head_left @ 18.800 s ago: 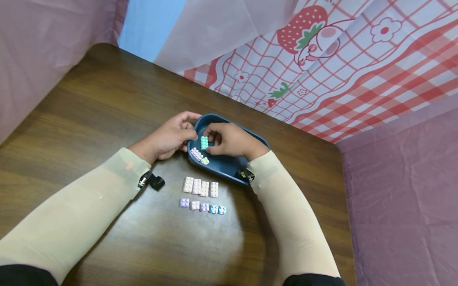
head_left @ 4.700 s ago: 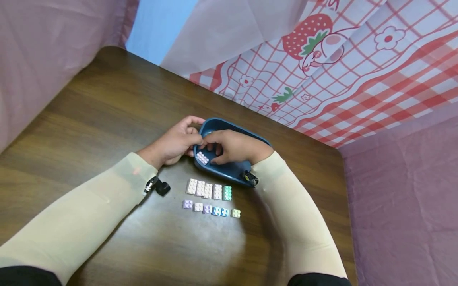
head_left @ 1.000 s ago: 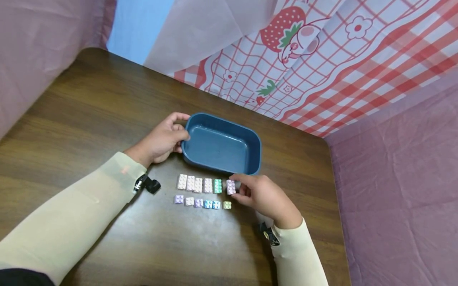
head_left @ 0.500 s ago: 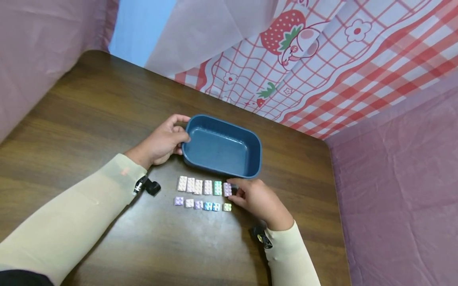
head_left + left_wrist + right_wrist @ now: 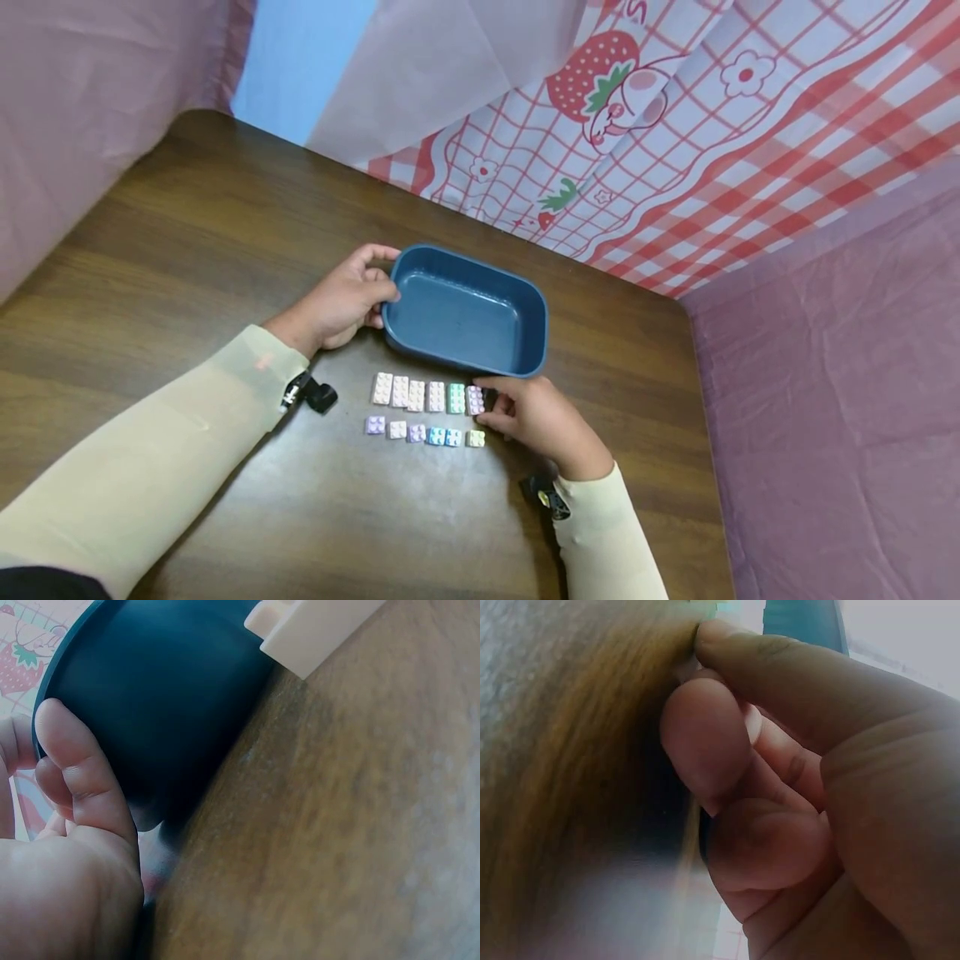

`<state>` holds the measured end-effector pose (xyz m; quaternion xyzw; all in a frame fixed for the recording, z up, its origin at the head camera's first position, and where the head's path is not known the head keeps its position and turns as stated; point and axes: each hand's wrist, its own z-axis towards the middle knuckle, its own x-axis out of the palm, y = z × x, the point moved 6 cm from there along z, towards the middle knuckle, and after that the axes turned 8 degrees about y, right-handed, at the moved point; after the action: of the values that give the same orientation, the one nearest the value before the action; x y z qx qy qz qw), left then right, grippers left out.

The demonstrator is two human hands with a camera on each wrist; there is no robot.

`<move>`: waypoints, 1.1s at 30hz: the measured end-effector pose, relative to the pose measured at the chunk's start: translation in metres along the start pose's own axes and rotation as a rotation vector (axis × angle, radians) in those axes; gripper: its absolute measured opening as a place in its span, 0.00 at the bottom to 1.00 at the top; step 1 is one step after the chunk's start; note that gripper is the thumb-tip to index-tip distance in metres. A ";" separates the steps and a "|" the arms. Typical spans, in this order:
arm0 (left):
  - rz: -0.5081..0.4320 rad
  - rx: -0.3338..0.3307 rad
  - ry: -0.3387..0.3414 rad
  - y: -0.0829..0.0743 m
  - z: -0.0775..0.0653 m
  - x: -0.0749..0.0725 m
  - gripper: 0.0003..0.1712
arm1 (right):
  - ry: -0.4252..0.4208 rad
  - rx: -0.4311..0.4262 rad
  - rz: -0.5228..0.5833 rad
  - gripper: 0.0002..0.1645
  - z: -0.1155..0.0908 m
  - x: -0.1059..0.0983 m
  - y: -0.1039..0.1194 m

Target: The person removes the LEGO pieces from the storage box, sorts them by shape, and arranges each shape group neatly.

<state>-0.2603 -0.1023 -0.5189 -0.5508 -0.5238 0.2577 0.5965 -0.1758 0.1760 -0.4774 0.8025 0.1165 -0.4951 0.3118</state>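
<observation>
My left hand [image 5: 347, 298] grips the left end of a dark blue plastic tub [image 5: 457, 321], thumb on its rim. In the left wrist view the thumb [image 5: 90, 772] lies against the tub's outer wall. My right hand [image 5: 551, 427] pinches a lilac toy building brick [image 5: 475, 401] between thumb and forefinger, at the right end of a row of long bricks. Beside it sits a green brick [image 5: 456, 398], then several white or pale bricks [image 5: 416, 395]. In the right wrist view the fingers hide most of the pinched brick.
Nearer me runs a second row of small square bricks: lilac [image 5: 375, 425], white [image 5: 397, 430], blue [image 5: 437, 436] and, at its right end, yellow-green [image 5: 476, 438]. The wooden table [image 5: 300, 508] meets a strawberry-print curtain [image 5: 600, 92] behind and a mauve curtain [image 5: 817, 358] at right.
The green, yellow-green and lilac bricks, earlier in the tub, now stand in the rows. Over the last second my right hand slid the lilac brick left, up to the green one. The left hand stays put.
</observation>
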 end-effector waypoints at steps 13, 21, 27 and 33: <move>-0.001 0.006 0.011 0.001 -0.003 -0.003 0.35 | 0.038 -0.008 0.114 0.30 0.002 0.006 -0.001; -0.039 0.009 0.022 -0.001 -0.004 -0.004 0.35 | 0.026 -0.037 0.115 0.31 0.002 0.008 0.000; -0.043 -0.005 0.013 -0.002 -0.006 -0.006 0.33 | 0.015 -0.044 0.069 0.30 0.002 0.009 0.000; -0.038 -0.021 -0.012 0.000 -0.006 -0.008 0.31 | -0.012 -0.086 0.045 0.31 0.000 0.008 0.002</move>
<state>-0.2569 -0.1119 -0.5210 -0.5457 -0.5405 0.2442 0.5920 -0.1711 0.1734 -0.4835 0.7878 0.1179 -0.4872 0.3580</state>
